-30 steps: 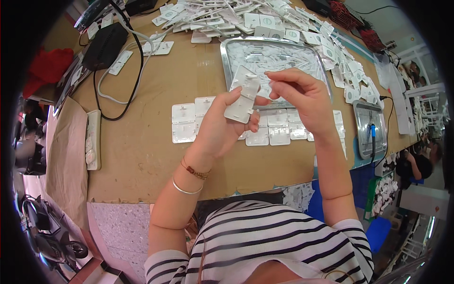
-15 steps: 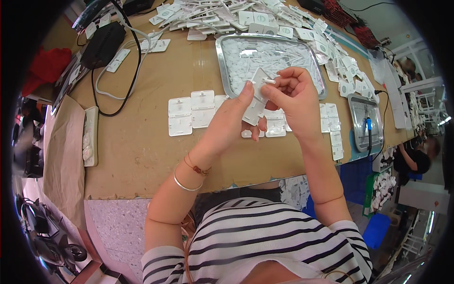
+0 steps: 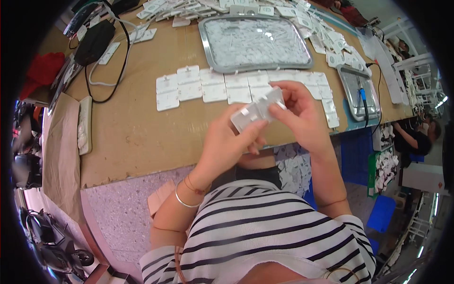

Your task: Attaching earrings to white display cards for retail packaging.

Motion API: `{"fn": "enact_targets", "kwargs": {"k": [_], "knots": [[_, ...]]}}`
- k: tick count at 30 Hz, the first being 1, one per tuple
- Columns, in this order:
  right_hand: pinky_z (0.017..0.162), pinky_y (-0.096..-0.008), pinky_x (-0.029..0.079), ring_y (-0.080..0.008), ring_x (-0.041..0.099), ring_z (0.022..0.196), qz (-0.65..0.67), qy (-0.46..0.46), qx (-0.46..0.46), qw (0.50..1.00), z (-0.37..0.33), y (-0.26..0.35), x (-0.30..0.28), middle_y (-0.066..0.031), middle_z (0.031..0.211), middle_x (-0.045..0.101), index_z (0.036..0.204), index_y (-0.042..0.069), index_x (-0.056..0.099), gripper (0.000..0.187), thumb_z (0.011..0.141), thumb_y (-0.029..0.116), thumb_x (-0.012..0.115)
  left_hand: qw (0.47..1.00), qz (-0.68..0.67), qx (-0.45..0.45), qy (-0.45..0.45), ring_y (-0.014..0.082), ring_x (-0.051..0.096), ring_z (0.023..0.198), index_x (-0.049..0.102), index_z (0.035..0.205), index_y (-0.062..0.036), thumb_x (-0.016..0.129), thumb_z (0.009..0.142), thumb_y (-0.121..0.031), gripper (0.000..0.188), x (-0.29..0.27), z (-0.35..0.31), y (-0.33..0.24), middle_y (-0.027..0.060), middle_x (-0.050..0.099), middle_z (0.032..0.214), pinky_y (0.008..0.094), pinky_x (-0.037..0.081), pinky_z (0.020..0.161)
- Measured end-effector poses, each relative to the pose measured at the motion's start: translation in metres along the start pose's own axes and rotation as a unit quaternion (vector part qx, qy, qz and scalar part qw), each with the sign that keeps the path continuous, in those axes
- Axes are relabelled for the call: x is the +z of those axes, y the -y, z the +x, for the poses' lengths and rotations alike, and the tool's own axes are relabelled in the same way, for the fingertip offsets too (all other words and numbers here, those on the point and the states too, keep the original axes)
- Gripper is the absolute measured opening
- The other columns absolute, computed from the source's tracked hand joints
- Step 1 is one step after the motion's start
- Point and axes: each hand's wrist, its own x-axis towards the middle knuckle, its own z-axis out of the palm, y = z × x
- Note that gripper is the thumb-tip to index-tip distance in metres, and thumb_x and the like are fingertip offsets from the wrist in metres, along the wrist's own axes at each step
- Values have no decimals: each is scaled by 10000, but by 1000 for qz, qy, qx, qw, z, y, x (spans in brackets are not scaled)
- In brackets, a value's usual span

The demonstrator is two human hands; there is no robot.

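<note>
A white rectangular plastic panel [image 3: 257, 110], made of two square halves, is held slantwise above the near edge of the table. My left hand [image 3: 231, 137] grips its lower left end, thumb on the face and fingers underneath. My right hand [image 3: 302, 113] closes on the upper right end, the thumb pressing on the face. Whether a small part lies under that thumb is hidden. Beyond the hands, similar white panels [image 3: 213, 86] lie in a row on the table. Behind the row stands a metal tray [image 3: 204, 42] full of small whitish translucent pieces.
A heap of white panels [image 3: 189, 8] spreads along the back. To the right, a smaller metal tray [image 3: 347, 87] holds a blue-and-black corded pen-like tool [image 3: 363, 97]. A black box [image 3: 96, 42] with looping cables sits at the left. Brown paper [image 3: 61, 146] hangs over the left edge.
Both hands have come down nearer my body, and the panel has turned from steep to more level. The white stick-like piece at my right fingertips no longer shows. The whole view has shifted.
</note>
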Motion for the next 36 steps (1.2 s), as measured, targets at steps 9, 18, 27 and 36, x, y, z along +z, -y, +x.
{"fn": "enact_targets", "kwargs": {"k": [9, 18, 27, 36], "knots": [[1032, -385, 282, -282, 491, 1113, -405, -62, -84, 909, -80, -60, -7, -109, 1150, 543, 1099, 44, 576, 449, 692, 159, 726, 986, 7, -164, 31, 59, 513, 565, 588, 953, 2, 597, 886, -199, 212, 9, -42, 103, 17, 569, 683, 192, 435, 490], [1064, -511, 183, -267, 480, 1065, -380, -176, -85, 904, -81, -84, 11, -73, 1080, 532, 973, 93, 576, 397, 648, 225, 763, 986, 60, -153, -30, 57, 522, 515, 625, 890, 17, 618, 872, -257, 274, 20, -41, 111, 18, 569, 624, 201, 443, 454], [1056, -462, 232, -267, 504, 1056, -383, -172, -119, 900, -82, -81, 4, -94, 1093, 553, 1031, 66, 559, 424, 662, 142, 751, 989, 78, -112, -58, 70, 520, 463, 613, 850, 28, 606, 880, -244, 274, 22, -40, 113, 14, 558, 566, 216, 432, 440], [698, -202, 432, -57, 511, 821, -35, -271, -23, 962, -95, -61, -22, -31, 949, 566, 1136, 6, 583, 279, 857, 20, 576, 993, -36, -84, 73, 120, 601, 733, 520, 1028, 47, 461, 960, -277, 336, 62, -31, 67, 84, 604, 833, 243, 512, 601]]}}
